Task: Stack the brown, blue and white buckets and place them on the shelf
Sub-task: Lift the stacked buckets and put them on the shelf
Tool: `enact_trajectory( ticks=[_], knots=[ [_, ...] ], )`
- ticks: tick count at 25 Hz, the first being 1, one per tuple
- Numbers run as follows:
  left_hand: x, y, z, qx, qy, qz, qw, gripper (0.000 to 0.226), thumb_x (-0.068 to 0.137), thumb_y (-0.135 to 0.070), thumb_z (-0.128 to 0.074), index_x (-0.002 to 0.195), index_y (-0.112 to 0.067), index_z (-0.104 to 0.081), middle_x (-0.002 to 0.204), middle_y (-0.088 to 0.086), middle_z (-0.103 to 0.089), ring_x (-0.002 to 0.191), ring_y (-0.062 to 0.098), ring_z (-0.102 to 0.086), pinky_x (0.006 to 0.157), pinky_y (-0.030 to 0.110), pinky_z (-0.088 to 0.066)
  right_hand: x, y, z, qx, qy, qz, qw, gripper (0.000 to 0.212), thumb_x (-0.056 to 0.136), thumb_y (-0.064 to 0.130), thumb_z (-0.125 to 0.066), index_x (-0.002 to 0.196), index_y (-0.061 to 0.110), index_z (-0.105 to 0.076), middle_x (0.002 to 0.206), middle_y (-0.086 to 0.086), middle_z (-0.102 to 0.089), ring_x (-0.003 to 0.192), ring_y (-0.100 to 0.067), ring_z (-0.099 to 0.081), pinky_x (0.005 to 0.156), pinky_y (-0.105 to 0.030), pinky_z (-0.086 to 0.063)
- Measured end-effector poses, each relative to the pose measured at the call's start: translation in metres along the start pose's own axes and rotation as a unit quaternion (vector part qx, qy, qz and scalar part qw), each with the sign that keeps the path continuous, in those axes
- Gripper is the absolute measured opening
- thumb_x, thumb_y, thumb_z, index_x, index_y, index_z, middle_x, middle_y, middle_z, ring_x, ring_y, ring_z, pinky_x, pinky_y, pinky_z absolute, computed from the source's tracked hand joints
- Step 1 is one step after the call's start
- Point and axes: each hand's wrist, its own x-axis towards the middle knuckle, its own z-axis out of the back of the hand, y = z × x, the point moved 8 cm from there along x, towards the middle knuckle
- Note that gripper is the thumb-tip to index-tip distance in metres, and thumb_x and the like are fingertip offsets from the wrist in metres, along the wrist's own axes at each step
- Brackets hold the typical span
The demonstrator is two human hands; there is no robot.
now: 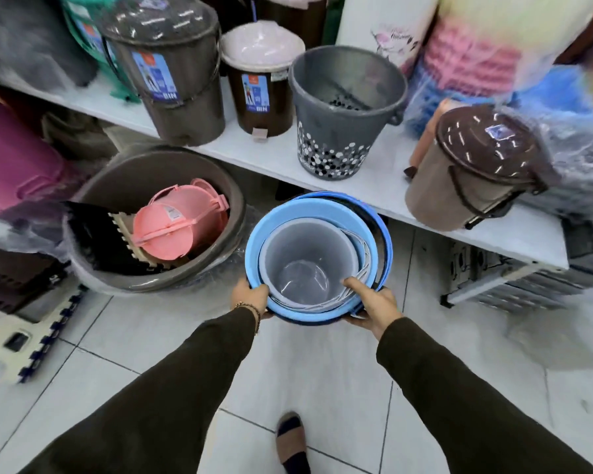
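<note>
A nested stack of buckets hangs in front of me over the tiled floor, below the white shelf (274,155). The pale white-grey bucket (305,265) sits innermost, inside a light blue bucket (288,217), which sits in a darker blue one (386,241). A dark outer rim shows only at the bottom edge; I cannot tell its colour. My left hand (250,297) grips the stack's near-left rim. My right hand (374,302) holds the near-right rim, its thumb inside the white bucket.
On the shelf stand a grey-brown lidded bin (172,80), a small brown pedal bin (261,83), a grey dotted bucket (343,111) and a tilted brown lidded bin (469,169). A large grey tub (117,186) with pink baskets sits on the floor at left. My shoe (291,443) is below.
</note>
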Motion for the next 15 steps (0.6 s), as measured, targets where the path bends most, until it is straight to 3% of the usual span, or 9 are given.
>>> enact_trajectory(
  ticks=[2,4,8,11,15],
  knots=[
    [-0.056,-0.053,0.01,-0.013,0.0,-0.049,0.999,0.027,0.083,-0.001,-0.053,0.107,-0.014,-0.058,0.099,0.018,-0.064,0.087,0.041,-0.064,0.077,0.053,-0.057,-0.059,0.049,0.005,0.005,-0.011,0.05,0.999,0.038,0.071,0.025,-0.085,0.102,0.008,-0.068,0.086,-0.015,-0.07,0.071,-0.027,-0.063,0.062,-0.037,-0.062],
    [-0.104,-0.101,0.02,-0.019,-0.003,-0.118,0.993,0.029,0.072,-0.012,-0.06,0.1,-0.018,-0.064,0.104,0.02,-0.069,0.095,0.04,-0.067,0.085,0.056,-0.056,-0.115,0.095,0.009,0.021,-0.023,0.102,0.994,0.035,0.071,0.029,-0.085,0.098,0.011,-0.071,0.08,-0.01,-0.069,0.065,-0.024,-0.06,0.06,-0.036,-0.062],
    [-0.18,-0.188,0.028,-0.031,0.009,-0.233,0.972,0.033,0.066,-0.016,-0.067,0.098,-0.012,-0.07,0.092,0.014,-0.07,0.084,0.03,-0.065,0.088,0.056,-0.055,-0.19,0.179,0.016,0.032,-0.043,0.197,0.979,0.052,0.064,0.042,-0.086,0.105,0.012,-0.074,0.088,-0.006,-0.077,0.069,-0.023,-0.068,0.068,-0.041,-0.06],
    [-0.233,-0.262,0.022,-0.073,0.032,-0.29,0.954,0.021,0.066,-0.013,-0.07,0.087,-0.015,-0.069,0.086,0.011,-0.07,0.081,0.027,-0.064,0.088,0.053,-0.057,-0.23,0.256,0.021,0.053,-0.047,0.287,0.955,0.046,0.067,0.041,-0.084,0.103,0.014,-0.076,0.098,-0.005,-0.08,0.081,-0.019,-0.072,0.069,-0.035,-0.056],
    [-0.27,-0.352,-0.005,-0.118,0.095,-0.311,0.938,0.016,0.081,-0.004,-0.066,0.094,-0.013,-0.067,0.084,0.009,-0.067,0.079,0.027,-0.064,0.07,0.046,-0.061,-0.246,0.355,0.019,0.08,-0.038,0.345,0.934,0.038,0.072,0.035,-0.084,0.1,0.011,-0.077,0.1,-0.011,-0.079,0.084,-0.024,-0.073,0.076,-0.044,-0.06]
  ],
)
